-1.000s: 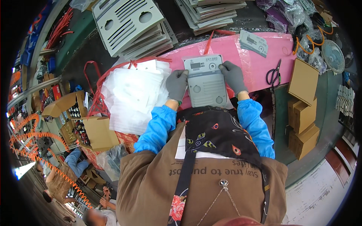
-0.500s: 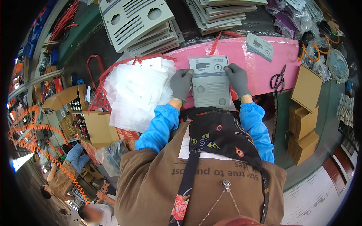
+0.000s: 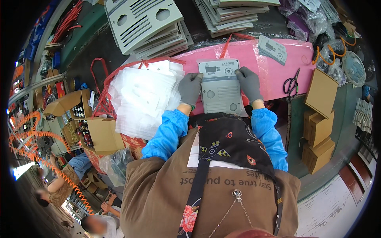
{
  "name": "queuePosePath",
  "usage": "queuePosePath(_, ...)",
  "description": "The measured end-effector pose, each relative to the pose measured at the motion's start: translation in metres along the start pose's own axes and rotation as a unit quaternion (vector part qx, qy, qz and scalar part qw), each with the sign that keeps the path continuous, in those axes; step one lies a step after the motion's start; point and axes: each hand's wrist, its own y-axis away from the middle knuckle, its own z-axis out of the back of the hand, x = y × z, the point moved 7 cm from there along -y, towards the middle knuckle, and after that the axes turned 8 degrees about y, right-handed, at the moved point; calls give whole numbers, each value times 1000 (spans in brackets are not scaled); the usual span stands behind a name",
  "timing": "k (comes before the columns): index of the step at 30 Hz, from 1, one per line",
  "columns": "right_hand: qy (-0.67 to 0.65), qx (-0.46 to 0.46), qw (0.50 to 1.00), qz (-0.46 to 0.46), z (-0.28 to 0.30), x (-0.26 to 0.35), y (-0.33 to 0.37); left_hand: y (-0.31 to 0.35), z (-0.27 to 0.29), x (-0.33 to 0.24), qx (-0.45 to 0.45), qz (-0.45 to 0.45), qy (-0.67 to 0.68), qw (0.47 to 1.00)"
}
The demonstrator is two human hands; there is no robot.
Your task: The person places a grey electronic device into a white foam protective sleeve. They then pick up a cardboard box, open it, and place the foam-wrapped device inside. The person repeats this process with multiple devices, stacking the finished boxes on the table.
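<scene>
Directly in front of me, a grey slotted front panel (image 3: pixel 222 99) with two round openings lies over the pink sheet. Across its upper part is a grey printed label (image 3: pixel 217 71) with a dark display window and a round dial marking. My left hand (image 3: pixel 190 88), in a grey glove, is closed with thumb and fingers at the label's left edge. Similarly gloved, my right hand (image 3: pixel 250 85) pinches the label's right edge. Whether the label's lower edge is stuck to the panel, I cannot tell.
White plastic sheets (image 3: pixel 139 99) are heaped to the left. Stacked slotted panels (image 3: pixel 147 23) stand at the back. On the pink sheet (image 3: pixel 274 73) are more labels (image 3: pixel 273 49) and black scissors (image 3: pixel 291 85). Cardboard boxes (image 3: pixel 319 131) stand at right; two people are at lower left.
My hands, the label and the panel stay nearly still. At lower left, a person in brown has shifted and raised an arm.
</scene>
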Motion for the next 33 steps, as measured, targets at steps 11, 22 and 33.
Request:
queuePosePath(11,4,0,1000,-13,4,3,-1,-1,-1,-1,-2,-1,-10,1000)
queuePosePath(22,25,7,1000,1,-1,6,3,3,2,-6,-7,-48,-55,997)
queuePosePath(33,410,-29,882,230,-12,38,-27,-30,-22,-82,251,-182,-581,753)
